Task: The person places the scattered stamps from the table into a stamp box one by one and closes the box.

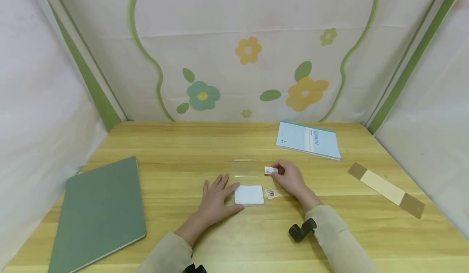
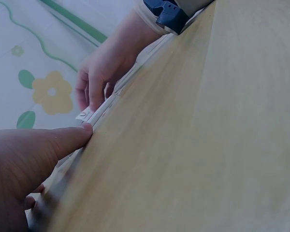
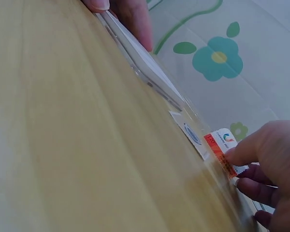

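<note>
the left hand point(image 1: 216, 197) lies flat at centre frame, fingers straight, steadying the white card point(image 1: 249, 194) on the worktop point(image 1: 176, 151). the right hand point(image 1: 289, 178) pinches a small red-and-white sticker point(image 1: 270, 171) just right of the clear sleeve point(image 1: 245, 168). best to keep the pinch light at the sticker's edge and the card pinned still.

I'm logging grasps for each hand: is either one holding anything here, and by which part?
The right hand pinches a small red-and-white stamp by its right edge. The left hand holds nothing; it rests flat, touching the white card.
</note>
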A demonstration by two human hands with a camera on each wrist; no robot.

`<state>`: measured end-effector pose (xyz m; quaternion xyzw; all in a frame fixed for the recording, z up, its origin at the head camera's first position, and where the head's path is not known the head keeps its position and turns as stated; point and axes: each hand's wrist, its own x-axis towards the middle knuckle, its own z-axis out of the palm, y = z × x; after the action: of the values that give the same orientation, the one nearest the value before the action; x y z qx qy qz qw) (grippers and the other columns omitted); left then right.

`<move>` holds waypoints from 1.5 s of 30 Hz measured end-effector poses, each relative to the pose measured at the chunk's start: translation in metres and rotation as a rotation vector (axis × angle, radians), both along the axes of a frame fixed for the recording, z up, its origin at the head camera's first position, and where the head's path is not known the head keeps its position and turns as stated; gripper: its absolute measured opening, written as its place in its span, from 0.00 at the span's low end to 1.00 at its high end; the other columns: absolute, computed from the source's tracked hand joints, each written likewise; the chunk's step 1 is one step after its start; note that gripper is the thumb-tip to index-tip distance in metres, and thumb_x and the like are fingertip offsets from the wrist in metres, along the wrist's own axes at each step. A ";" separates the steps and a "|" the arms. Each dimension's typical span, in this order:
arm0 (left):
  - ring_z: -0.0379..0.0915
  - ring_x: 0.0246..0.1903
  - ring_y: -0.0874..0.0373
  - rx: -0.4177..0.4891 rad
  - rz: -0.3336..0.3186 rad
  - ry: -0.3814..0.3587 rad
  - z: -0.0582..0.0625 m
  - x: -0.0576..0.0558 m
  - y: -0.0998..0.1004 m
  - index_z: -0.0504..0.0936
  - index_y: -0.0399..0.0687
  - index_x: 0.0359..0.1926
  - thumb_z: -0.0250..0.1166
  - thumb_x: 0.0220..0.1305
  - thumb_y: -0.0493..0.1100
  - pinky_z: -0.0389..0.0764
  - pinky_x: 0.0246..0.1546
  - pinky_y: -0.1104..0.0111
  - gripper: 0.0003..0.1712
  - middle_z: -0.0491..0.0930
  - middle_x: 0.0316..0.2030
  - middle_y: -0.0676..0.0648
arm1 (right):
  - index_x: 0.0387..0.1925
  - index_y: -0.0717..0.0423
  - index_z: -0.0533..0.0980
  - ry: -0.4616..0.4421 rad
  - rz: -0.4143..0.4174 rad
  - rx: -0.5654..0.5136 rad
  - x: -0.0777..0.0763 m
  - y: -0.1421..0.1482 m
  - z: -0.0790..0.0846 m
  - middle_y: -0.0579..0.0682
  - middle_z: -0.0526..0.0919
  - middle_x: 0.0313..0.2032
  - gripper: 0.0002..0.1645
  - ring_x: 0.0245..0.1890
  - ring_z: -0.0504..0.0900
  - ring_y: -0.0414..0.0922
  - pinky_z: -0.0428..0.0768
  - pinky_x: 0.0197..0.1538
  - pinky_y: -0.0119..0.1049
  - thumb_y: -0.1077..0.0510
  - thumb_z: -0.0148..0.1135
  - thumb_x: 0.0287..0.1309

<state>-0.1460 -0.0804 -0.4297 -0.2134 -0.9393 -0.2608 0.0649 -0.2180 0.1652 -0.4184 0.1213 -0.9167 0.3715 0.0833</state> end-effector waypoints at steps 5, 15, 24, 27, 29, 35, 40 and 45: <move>0.44 0.60 0.44 0.000 0.001 0.002 0.000 0.000 0.000 0.70 0.54 0.55 0.58 0.46 0.66 0.34 0.51 0.42 0.37 0.57 0.59 0.39 | 0.33 0.58 0.75 -0.032 0.019 -0.051 -0.002 0.000 0.001 0.48 0.72 0.24 0.08 0.25 0.68 0.44 0.68 0.29 0.35 0.65 0.60 0.46; 0.45 0.60 0.44 0.002 0.004 0.014 -0.001 -0.001 -0.001 0.69 0.53 0.55 0.59 0.45 0.66 0.35 0.51 0.42 0.38 0.57 0.59 0.39 | 0.33 0.59 0.76 -0.091 0.088 -0.161 0.001 -0.004 0.008 0.48 0.72 0.23 0.08 0.25 0.69 0.44 0.69 0.28 0.34 0.63 0.61 0.47; 0.45 0.60 0.44 0.008 0.019 0.003 0.000 -0.001 -0.001 0.70 0.53 0.54 0.59 0.45 0.66 0.35 0.52 0.42 0.37 0.58 0.59 0.40 | 0.32 0.59 0.76 -0.183 0.208 -0.288 0.021 -0.032 0.020 0.48 0.72 0.22 0.07 0.22 0.69 0.43 0.69 0.24 0.30 0.63 0.62 0.47; 0.46 0.60 0.44 0.011 0.019 0.005 0.000 -0.001 -0.001 0.71 0.53 0.53 0.59 0.44 0.66 0.35 0.51 0.42 0.36 0.58 0.59 0.40 | 0.32 0.60 0.76 -0.194 0.265 -0.304 0.029 -0.042 0.019 0.49 0.73 0.22 0.07 0.22 0.69 0.43 0.69 0.23 0.29 0.64 0.61 0.47; 0.46 0.60 0.44 0.011 0.020 0.003 0.000 -0.001 -0.001 0.71 0.54 0.53 0.59 0.44 0.66 0.36 0.52 0.42 0.36 0.58 0.59 0.40 | 0.32 0.59 0.76 -0.191 0.303 -0.295 0.033 -0.047 0.018 0.48 0.73 0.23 0.07 0.22 0.69 0.42 0.69 0.24 0.29 0.63 0.61 0.48; 0.46 0.59 0.45 0.015 0.020 0.016 0.000 -0.001 -0.001 0.71 0.54 0.53 0.60 0.43 0.66 0.37 0.51 0.42 0.36 0.59 0.59 0.40 | 0.31 0.58 0.76 -0.172 0.359 -0.237 0.037 -0.055 0.010 0.45 0.73 0.22 0.05 0.23 0.70 0.40 0.71 0.27 0.30 0.65 0.60 0.48; 0.47 0.59 0.44 0.019 0.020 0.025 0.000 -0.002 -0.001 0.72 0.54 0.52 0.61 0.43 0.66 0.37 0.51 0.42 0.36 0.59 0.58 0.40 | 0.30 0.56 0.76 -0.153 0.341 -0.174 0.038 -0.058 0.005 0.43 0.72 0.22 0.06 0.23 0.70 0.40 0.71 0.28 0.32 0.65 0.60 0.47; 0.47 0.59 0.44 0.024 0.018 0.024 -0.001 -0.002 -0.001 0.72 0.54 0.52 0.60 0.43 0.66 0.37 0.51 0.41 0.36 0.60 0.58 0.40 | 0.30 0.56 0.76 -0.100 0.344 -0.110 0.038 -0.060 0.001 0.41 0.72 0.22 0.05 0.23 0.69 0.39 0.71 0.27 0.31 0.64 0.61 0.47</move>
<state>-0.1479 -0.0813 -0.4302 -0.2073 -0.9372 -0.2688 0.0808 -0.1804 0.1057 -0.4174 0.2527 -0.8638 0.4355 -0.0205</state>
